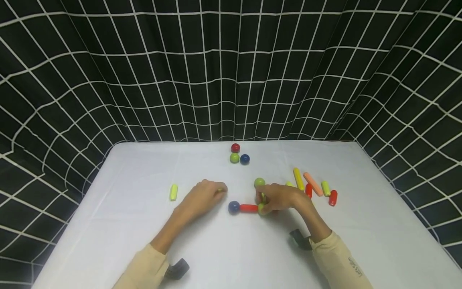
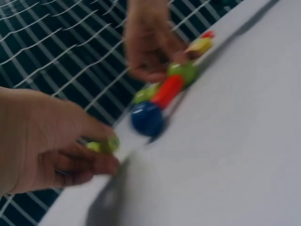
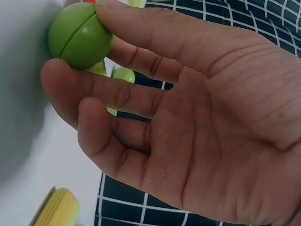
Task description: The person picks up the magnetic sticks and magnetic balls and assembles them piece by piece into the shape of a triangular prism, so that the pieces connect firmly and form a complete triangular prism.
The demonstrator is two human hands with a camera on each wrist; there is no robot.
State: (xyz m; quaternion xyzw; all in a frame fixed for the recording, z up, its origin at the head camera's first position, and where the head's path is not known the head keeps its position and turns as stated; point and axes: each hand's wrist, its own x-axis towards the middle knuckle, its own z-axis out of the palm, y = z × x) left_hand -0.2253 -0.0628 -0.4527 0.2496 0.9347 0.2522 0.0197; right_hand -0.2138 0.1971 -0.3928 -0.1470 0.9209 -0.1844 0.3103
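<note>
My left hand (image 1: 205, 196) pinches a short yellow-green stick (image 2: 109, 143) between thumb and fingertips, left of a ball-and-stick piece on the white table. That piece has a blue ball (image 1: 234, 207) at its left end, joined by a red stick (image 1: 249, 208) to a green ball (image 3: 80, 35). Thumb and fingers of my right hand (image 1: 280, 196) grip this green ball. A second green ball (image 1: 259, 182) lies behind it, with a yellow-green stick between the two, partly hidden by the right hand.
Farther back sit a red ball (image 1: 235, 147), a green ball (image 1: 234, 157) and a dark blue ball (image 1: 245, 159). On the right lie loose sticks: yellow (image 1: 298, 178), orange (image 1: 313, 184), yellow-green (image 1: 326, 188) and red (image 1: 333, 198). Another yellow-green stick (image 1: 174, 192) is at left.
</note>
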